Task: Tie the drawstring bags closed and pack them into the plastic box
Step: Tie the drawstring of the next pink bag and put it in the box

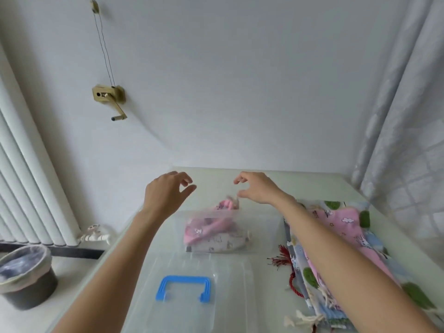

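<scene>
Bag in box: a pink-and-white printed drawstring bag (213, 234) lies inside the clear plastic box (264, 234) at mid-counter.
Hands: left hand (165, 193) and right hand (257, 188) hover above, fingers loosely curled, holding nothing.
Next bags: the flat printed drawstring bags (341, 239) on the right need cords cinched tight before knotting.

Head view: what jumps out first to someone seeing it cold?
Two bare hands hover above the clear plastic box mid-table, left hand and right hand both with loosely curled fingers, holding nothing. Inside the box lies a pink drawstring bag. Nearer the camera sits the clear lid with a blue handle, and a pile of patterned bags lies to the right.
</scene>
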Action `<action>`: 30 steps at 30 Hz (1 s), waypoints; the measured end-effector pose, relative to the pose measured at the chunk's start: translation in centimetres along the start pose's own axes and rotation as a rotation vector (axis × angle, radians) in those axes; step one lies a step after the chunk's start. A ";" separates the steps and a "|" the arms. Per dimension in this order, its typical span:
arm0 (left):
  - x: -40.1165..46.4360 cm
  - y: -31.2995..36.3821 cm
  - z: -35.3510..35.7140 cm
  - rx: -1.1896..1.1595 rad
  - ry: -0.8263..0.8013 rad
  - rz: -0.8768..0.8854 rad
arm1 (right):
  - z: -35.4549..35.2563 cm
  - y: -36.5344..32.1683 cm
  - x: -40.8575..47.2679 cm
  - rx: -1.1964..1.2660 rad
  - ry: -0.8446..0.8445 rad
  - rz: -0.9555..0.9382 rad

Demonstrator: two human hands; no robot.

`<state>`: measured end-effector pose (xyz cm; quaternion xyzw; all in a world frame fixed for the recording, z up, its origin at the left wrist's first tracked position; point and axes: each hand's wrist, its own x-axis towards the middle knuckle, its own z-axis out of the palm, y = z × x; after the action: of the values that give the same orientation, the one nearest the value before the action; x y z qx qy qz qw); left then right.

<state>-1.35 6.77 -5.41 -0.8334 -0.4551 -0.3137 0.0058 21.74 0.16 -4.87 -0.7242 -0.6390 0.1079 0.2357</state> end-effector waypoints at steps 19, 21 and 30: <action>-16.2 20.0 12.1 -0.520 -0.404 0.332 | 0.1 16.3 -27.4 -0.074 0.425 0.235; -16.7 20.0 12.4 -0.519 -0.405 0.363 | 0.4 18.3 -29.1 -0.135 0.495 0.239; -16.6 18.7 12.3 -0.724 -0.435 0.234 | 0.5 20.6 -30.9 -0.085 0.533 0.269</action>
<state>12.76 -13.11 -18.91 -0.8744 -0.2088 -0.2673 -0.3469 34.60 -31.35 -19.71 -0.8143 -0.4569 -0.0824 0.3484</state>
